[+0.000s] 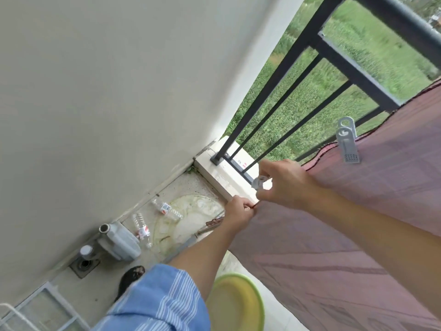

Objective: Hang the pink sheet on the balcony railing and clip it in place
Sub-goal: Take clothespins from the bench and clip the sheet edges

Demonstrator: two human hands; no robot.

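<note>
The pink sheet [358,211] hangs over the black balcony railing [358,75], covering its right part. A grey clip [348,144] is clamped on the sheet's upper edge. My left hand [238,213] pinches the sheet's dark-trimmed corner edge. Just above it, my right hand [284,182] holds a second grey clip [259,182] between thumb and fingers, close to that corner. Most of this second clip is hidden by my fingers.
On the balcony floor by the grey wall lie two empty plastic bottles [167,210], a grey jug [119,242] and a floor drain [84,265]. A yellow-green basin [236,304] stands by my blue-striped clothing. A white ledge [222,173] carries the railing's foot.
</note>
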